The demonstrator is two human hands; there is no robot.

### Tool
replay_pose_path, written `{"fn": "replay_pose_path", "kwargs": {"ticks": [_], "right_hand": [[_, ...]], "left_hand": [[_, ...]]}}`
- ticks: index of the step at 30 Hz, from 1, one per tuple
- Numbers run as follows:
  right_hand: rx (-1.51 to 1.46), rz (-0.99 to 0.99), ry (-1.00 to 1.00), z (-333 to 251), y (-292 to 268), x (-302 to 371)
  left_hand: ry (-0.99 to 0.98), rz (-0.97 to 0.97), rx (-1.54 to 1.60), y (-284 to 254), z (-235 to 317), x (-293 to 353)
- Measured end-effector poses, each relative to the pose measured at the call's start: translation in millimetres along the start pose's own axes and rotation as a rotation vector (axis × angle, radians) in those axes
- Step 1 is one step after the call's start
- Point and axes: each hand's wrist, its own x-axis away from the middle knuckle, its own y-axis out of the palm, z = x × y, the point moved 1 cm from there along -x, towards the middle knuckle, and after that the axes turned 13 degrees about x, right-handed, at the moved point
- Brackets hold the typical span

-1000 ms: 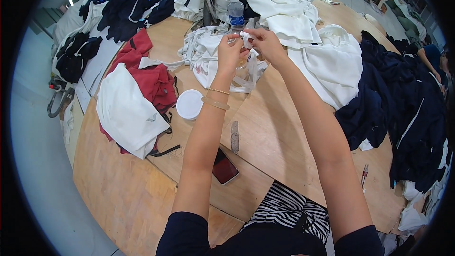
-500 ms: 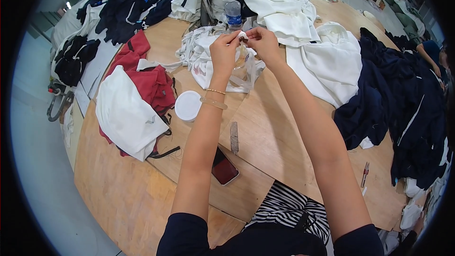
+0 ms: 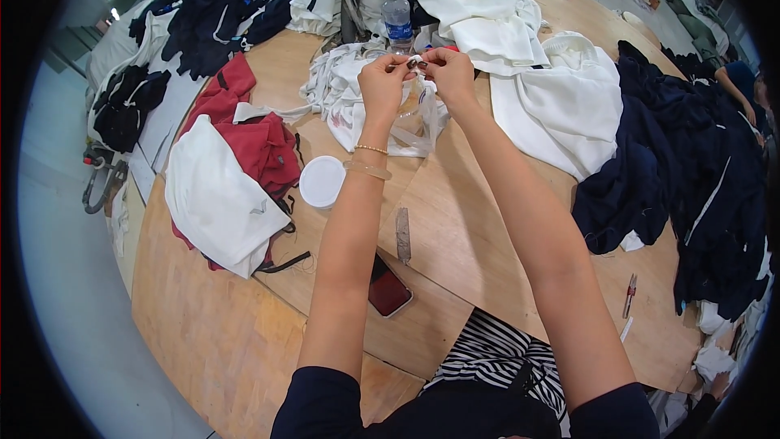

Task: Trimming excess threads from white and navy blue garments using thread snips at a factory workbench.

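Observation:
Both my arms reach forward over a wooden table [image 3: 479, 236]. My left hand [image 3: 382, 81] and my right hand [image 3: 447, 73] meet at their fingertips and pinch a small white item [image 3: 415, 61] between them. A clear plastic bag [image 3: 414, 118] hangs below the hands; which hand holds it I cannot tell. Under the hands lies a white printed garment [image 3: 345, 93]. My left wrist wears a thin beaded bracelet and a pale bangle.
A round white lid [image 3: 322, 180], a phone [image 3: 388, 294] and a small grey strip [image 3: 403, 234] lie near my left forearm. Red and white garments [image 3: 236, 171] are at the left, white clothes [image 3: 561, 106] and dark navy clothes [image 3: 691, 187] at the right. A water bottle [image 3: 397, 20] stands behind.
My hands stay together at the small white item, only working it slightly with the fingertips. The view has shifted a little.

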Motion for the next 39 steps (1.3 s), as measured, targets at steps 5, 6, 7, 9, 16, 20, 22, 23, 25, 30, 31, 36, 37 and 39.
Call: {"fn": "replay_pose_path", "kwargs": {"ticks": [5,6,7,9,16,20,22,23,25,30,31,36,37,39], "right_hand": [[0.05,-0.05,0.005,1,-3,-3],[0.061,-0.093,-0.059,3,-5,-2],[0.073,-0.133,-0.123,4,-8,-1],[0.079,-0.163,-0.065,4,-16,9],[0.311,-0.201,-0.212,11,-89,95],[0.235,-0.421,-0.071,-16,-168,200],[0.117,-0.426,0.118,-13,-204,251],[0.057,-0.369,0.203,-2,-223,275],[0.203,-0.197,0.269,10,-257,317],[0.191,0.092,0.468,24,-325,392],[0.143,0.218,0.488,29,-334,404],[0.214,0.34,0.531,41,-358,435],[0.424,0.38,0.453,45,-358,437],[0.63,0.423,0.372,58,-363,436]], "left_hand": [[0.02,-0.023,0.001,-4,-1,0],[0.128,-0.033,-0.167,-5,1,1],[0.238,-0.043,-0.333,-7,4,3],[0.221,-0.029,-0.441,-16,5,10],[0.305,0.097,-0.455,-32,34,69],[-0.113,-0.154,-0.061,11,102,169],[-0.162,-0.673,0.4,28,119,240],[-0.383,-0.965,0.557,47,142,269],[-0.467,-1.533,0.974,97,168,299],[-0.68,-1.64,1.32,141,177,346],[-0.688,-1.65,1.318,149,180,354],[-0.922,-1.8,1.354,163,175,395],[-0.882,-1.812,1.311,164,171,400],[-0.968,-1.585,1.184,174,170,403]]}}
